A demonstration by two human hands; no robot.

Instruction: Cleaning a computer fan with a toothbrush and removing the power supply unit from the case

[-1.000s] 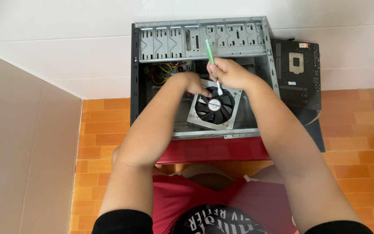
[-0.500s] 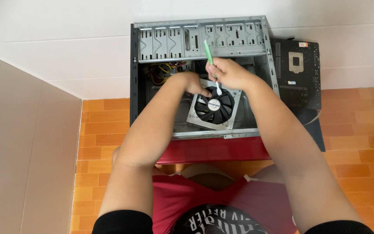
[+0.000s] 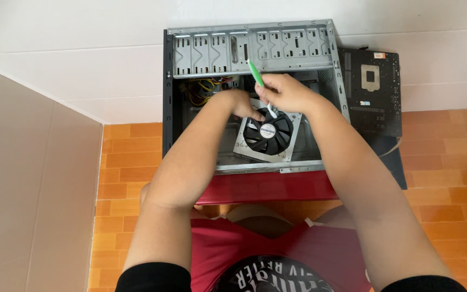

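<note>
An open metal computer case point(image 3: 255, 48) lies on its side on a red stool point(image 3: 266, 186). Inside it sits a grey power supply unit with a black fan point(image 3: 268, 134). My right hand point(image 3: 285, 92) grips a green-handled brush point(image 3: 256, 74), its white tip down at the fan's upper edge. My left hand point(image 3: 241, 104) rests on the upper left corner of the fan housing, fingers curled on it. Yellow and red cables point(image 3: 204, 89) lie in the case to the left of my left hand.
A black motherboard point(image 3: 371, 89) lies to the right of the case, partly over a dark side panel point(image 3: 393, 157). Orange floor tiles point(image 3: 125, 162) surround the stool. A white tiled wall stands behind, a beige panel point(image 3: 22, 189) at left. My knees are under the stool.
Hardly anything differs: the brush tip has shifted slightly along the top of the fan. My left hand stays on the fan housing.
</note>
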